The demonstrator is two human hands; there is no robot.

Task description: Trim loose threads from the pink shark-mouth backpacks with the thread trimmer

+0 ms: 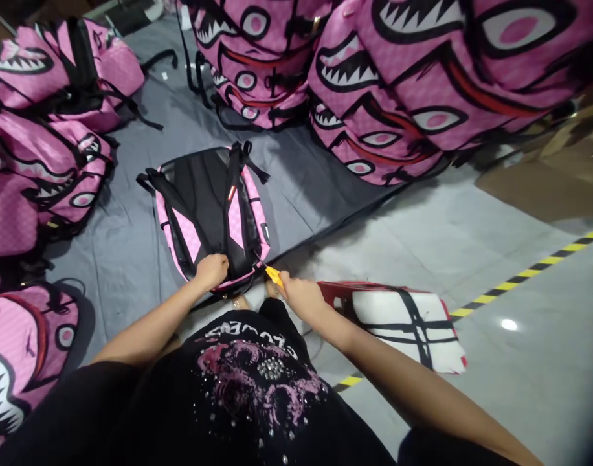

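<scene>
Grey floor sheet, pink backpack piles | backpack face-down | left hand fingers closed on bottom edge | right hand gripping yellow snips | step: trimming thread; next needs precise blade placement

Only text in view — white lettering on the black shirt, seen upside down and partly folded. Not legible. Nothing readable on the backpacks — just printed faces.
</scene>
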